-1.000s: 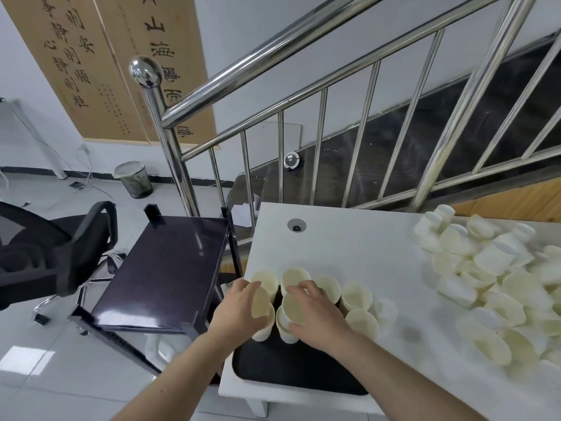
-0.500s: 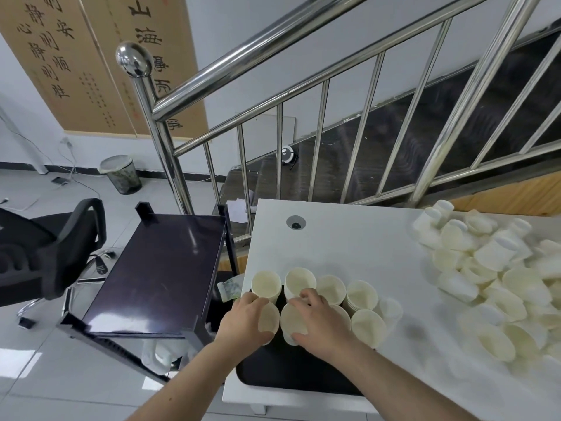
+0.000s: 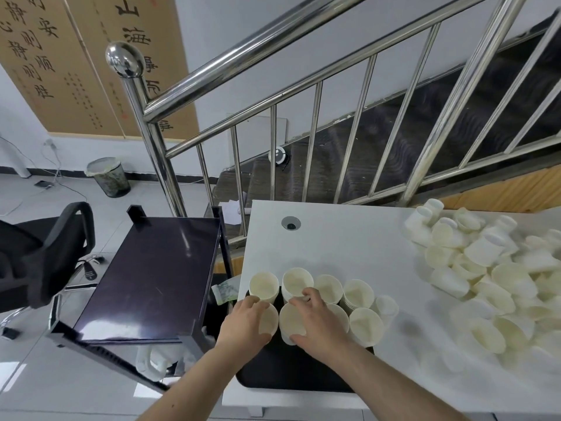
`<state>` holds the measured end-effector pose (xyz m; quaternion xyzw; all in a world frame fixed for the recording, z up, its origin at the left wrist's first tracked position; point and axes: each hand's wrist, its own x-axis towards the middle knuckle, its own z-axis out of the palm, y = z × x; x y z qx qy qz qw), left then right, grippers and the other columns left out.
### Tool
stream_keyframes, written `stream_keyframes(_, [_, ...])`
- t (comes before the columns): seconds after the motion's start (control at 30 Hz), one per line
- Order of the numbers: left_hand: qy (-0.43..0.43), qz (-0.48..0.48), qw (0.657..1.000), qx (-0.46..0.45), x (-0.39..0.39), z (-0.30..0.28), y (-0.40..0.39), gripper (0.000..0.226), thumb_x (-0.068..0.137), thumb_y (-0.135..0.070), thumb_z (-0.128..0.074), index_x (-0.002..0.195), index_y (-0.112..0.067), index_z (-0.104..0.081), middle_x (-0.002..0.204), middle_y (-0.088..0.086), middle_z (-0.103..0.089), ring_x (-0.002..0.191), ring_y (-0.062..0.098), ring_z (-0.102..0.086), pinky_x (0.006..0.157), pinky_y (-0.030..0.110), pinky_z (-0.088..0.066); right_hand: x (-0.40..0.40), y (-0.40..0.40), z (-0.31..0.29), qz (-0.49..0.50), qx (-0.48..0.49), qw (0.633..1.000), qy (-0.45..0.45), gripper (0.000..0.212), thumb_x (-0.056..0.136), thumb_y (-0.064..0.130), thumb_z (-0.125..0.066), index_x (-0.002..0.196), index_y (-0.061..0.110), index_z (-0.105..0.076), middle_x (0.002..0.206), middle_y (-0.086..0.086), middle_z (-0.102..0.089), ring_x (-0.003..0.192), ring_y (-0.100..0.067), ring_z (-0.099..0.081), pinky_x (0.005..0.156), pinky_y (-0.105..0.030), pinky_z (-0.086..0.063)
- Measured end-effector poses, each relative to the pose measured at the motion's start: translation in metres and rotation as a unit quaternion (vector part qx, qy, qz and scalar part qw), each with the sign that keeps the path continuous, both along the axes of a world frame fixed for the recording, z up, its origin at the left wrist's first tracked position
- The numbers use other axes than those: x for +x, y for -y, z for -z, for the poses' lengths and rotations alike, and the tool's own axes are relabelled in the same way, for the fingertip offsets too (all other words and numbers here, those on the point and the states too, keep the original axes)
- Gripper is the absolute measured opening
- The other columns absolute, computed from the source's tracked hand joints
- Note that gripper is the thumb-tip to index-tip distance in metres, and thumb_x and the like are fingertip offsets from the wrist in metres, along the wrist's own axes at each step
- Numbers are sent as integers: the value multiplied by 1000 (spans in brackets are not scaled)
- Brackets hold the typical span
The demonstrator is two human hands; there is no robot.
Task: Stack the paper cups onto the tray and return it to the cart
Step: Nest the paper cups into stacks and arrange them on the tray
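Over at the far left a black office chair (image 3: pixel 39 256) is cut off by the edge of view, only its armrest and part of the seat showing, and behind it a lined waste bin (image 3: pixel 107 177) stands on the floor below hanging calligraphy scrolls (image 3: pixel 91 62) whose tops run out of sight. Next comes the dark cart (image 3: pixel 151 278), its glossy top shelf bare; what sits on the lower level is mostly hidden, just a whitish jug-like shape (image 3: pixel 154 360) that I cannot identify. A steel stair railing (image 3: pixel 273 86) rises behind. The black tray (image 3: pixel 288 375) lies at the near left corner of the white tabletop (image 3: pixel 334 244), its front edge hanging slightly past the tabletop's rim, and the paper cups (image 3: pixel 355 294) standing on it hide its far half. The left hand (image 3: pixel 246 322) curls round an upright cup stack (image 3: pixel 268 319) on the tray's left side, covering most of it. The right hand (image 3: pixel 318 325) grips the neighbouring stack (image 3: pixel 291 322), thumb in front and fingers over the rim; how many cups are nested there cannot be told. Both forearms run off the bottom of view. At the far right a loose heap of cups (image 3: pixel 491 268), tumbled on their sides, spreads over the tabletop and is cut off by the right edge, blurred where it is nearest.
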<state>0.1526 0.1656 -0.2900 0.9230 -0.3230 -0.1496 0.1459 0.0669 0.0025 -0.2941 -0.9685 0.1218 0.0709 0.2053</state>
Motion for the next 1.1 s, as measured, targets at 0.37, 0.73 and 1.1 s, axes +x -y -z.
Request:
stream_keyframes(0.37, [52,37,997,-50,-22,-25,42,62,85,-33,-62,141,-29,-38,145,-9,-34,134,15,-32,100,29,-41,-37,30,-27,34,-17,998,44,60,84,24,-65,139,30,-41,143,5,-22,124,-17,-44,87,-29,-50])
stream_keyframes(0.73, [49,68,993,-88,-108,-40,126,56,84,-28,-60,138,-31,-43,141,-13,-37,132,12,-33,95,22,-41,-151,136,-42,78,-53,995,44,57,90,31,-60,142,26,-38,145,2,-20,131,-14,-36,92,-26,-47])
stream_keyframes(1.1, [33,79,996,-15,-184,-33,201,56,88,-33,-57,140,-30,-37,142,-13,-35,130,12,-34,97,28,-40,-211,219,-45,66,-42,996,35,57,89,30,-59,142,25,-38,141,3,-26,129,-12,-36,90,-24,-47])
